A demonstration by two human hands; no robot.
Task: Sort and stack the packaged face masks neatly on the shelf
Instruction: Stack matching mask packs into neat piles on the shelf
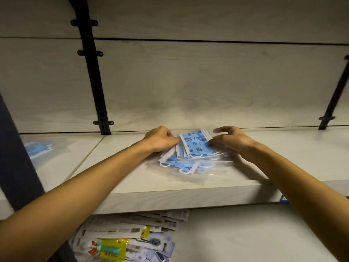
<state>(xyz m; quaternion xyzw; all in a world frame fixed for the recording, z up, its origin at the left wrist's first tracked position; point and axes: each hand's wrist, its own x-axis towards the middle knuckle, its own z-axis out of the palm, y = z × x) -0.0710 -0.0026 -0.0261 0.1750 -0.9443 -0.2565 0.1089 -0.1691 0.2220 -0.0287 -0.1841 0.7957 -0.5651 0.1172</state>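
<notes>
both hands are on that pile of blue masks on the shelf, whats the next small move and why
Probably press the two hands toward each other to square the pile. The left hand and right hand grip opposite ends of the top mask pack, while the packs beneath fan out crookedly toward the shelf edge.

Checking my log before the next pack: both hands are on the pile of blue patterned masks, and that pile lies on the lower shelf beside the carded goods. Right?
Not quite. The head view shows the left hand and right hand on the pile of blue patterned masks, but it lies on the upper shelf; the carded goods are on the shelf below.
</notes>
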